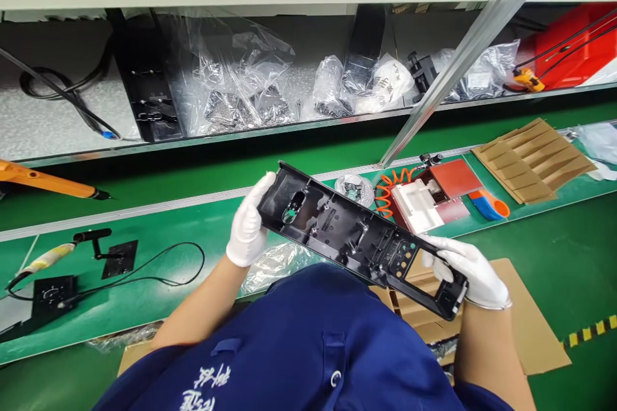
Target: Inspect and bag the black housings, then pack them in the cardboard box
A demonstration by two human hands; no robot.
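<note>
long black moulded plastic panel (359, 237) held in the air above the green worktop (159, 231), axis running upper-left to lower-right, left hand (248, 225) gripping the far end, right hand (470, 270) the near end.

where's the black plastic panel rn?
Head view, centre: the black plastic panel is held above the green bench, left hand and right hand at its ends.

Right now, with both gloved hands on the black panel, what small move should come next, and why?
Probably lower the black plastic panel toward the green bench: the left hand and right hand hold its ends in mid-air, tilted, its inner side facing up.
</note>
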